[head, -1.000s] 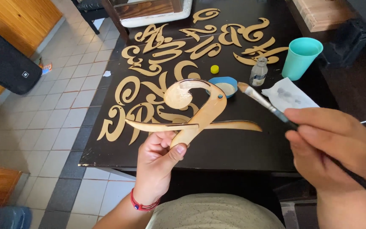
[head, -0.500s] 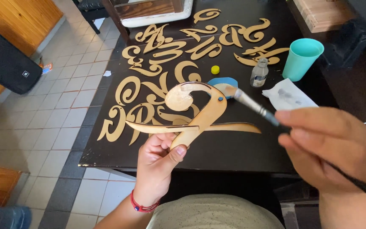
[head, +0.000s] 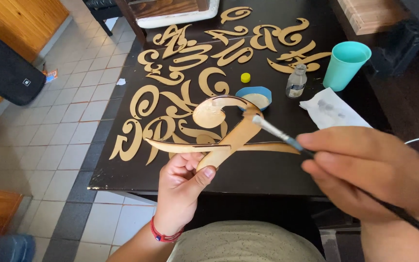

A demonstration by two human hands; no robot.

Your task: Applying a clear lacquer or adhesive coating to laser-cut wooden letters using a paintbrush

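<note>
So we've got the black table (head: 267, 174) taking up most of the view, its right side running out of frame. Spread across it is a bunch of wooden cutout letters (head: 190, 63), curly script ones, some overlapping so it's hard to tell where one ends. Our left hand (head: 183, 189) is clenched around the lower stem of one big wooden letter (head: 221, 133), holding it up above the table's front half, thumb pressed on its face. The letter hides part of the cutouts behind it. Our right hand (head: 369, 170) pinches a paintbrush (head: 282, 137), fingers closed on the handle; the bristle tip sits right at the letter's upper edge, though we can't tell if it's actually touching. The handle's back end disappears under the hand. Further back: a teal cup (head: 345, 65), a smudged paper towel (head: 333, 111), a blue dish (head: 254, 97) half hidden by the letter, a small clear bottle (head: 297, 81) and a yellow cap (head: 245, 77).
</note>
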